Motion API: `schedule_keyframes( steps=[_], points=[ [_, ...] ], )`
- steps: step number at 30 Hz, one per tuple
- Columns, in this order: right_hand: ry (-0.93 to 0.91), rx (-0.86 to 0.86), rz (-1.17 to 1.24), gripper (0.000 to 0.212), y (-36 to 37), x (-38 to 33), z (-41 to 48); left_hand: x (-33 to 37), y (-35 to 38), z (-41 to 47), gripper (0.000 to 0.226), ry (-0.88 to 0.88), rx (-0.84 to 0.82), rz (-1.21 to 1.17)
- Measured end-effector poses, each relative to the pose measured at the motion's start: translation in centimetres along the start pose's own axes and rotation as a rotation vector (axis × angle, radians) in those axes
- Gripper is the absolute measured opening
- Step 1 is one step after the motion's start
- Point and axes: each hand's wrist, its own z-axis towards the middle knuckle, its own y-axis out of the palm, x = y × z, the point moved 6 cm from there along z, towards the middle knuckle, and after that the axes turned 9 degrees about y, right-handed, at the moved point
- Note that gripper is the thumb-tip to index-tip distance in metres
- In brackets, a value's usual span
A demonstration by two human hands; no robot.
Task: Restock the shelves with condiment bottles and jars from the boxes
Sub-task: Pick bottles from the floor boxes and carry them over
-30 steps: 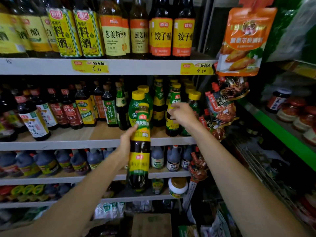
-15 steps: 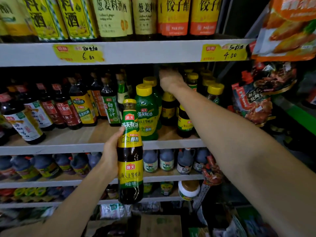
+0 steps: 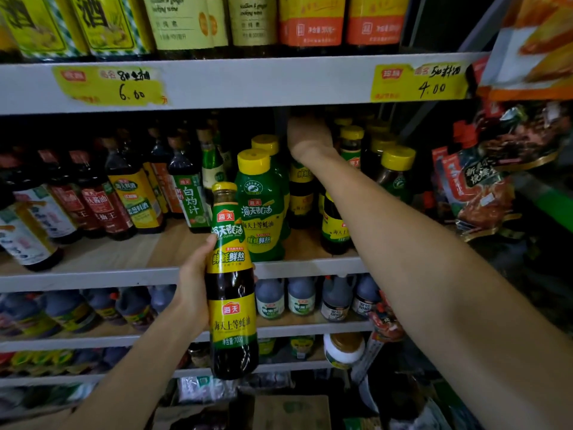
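Note:
My left hand grips a tall dark oyster sauce bottle with a yellow cap and green-yellow labels, held upright in front of the middle shelf. My right hand reaches deep into that shelf, over a row of dark bottles with yellow caps. Its fingers are hidden in the dark behind the bottles, so whether it holds one is unclear. Two green squeeze bottles stand just left of my right wrist.
Dark sauce bottles fill the left of the middle shelf. Tall bottles stand on the top shelf above price tags. Grey jugs line the shelf below. Snack packets hang at the right. A cardboard box sits low down.
My right hand went from a front bottle's neck deeper and higher into the shelf. The view has moved closer. My left hand keeps the bottle upright.

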Motion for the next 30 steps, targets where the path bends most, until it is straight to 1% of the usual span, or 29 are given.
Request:
schedule_keyframes(
  steps=[2, 6, 8, 13, 15, 18, 21, 24, 27, 30],
  points=[
    [0.012, 0.021, 0.006, 0.038, 0.5, 0.0, -0.2, 0.1, 0.1, 0.2, 0.045, 0.014, 0.019, 0.004],
    [0.048, 0.007, 0.119, 0.061, 1.7, 0.2, -0.8, 0.4, 0.2, 0.3, 0.051, 0.003, 0.031, 0.02],
    [0.064, 0.013, 0.166, 0.065, 1.8, 0.3, -0.9, 0.7, 0.1, 0.4, 0.052, -0.007, 0.033, 0.027],
    [0.067, 0.062, 0.255, 0.056, 1.4, 1.0, -0.6, 1.7, -0.1, 0.7, 0.051, 0.047, 0.013, 0.064],
    [0.078, 0.072, 0.25, 0.052, 1.2, 1.2, -0.7, 2.1, -0.2, 0.8, 0.051, 0.071, 0.013, 0.07],
    [0.119, 0.096, 0.223, 0.04, 0.9, 1.2, -0.9, 2.5, -0.3, 0.8, 0.052, 0.093, 0.015, 0.062],
    [0.154, 0.113, 0.203, 0.035, 1.0, 1.0, -1.1, 2.7, -0.3, 0.7, 0.054, 0.095, 0.017, 0.05],
    [0.167, 0.137, 0.183, 0.031, 0.9, 1.0, -1.1, 2.7, -0.3, 0.4, 0.05, 0.096, 0.021, 0.056],
    [0.169, 0.147, 0.147, 0.035, 1.1, 1.0, -1.1, 2.7, -0.2, 0.0, 0.047, 0.094, 0.027, 0.076],
    [0.155, 0.14, 0.163, 0.048, 1.4, 0.9, -1.4, 2.8, 0.0, -0.4, 0.046, 0.087, 0.023, 0.081]
  ],
)
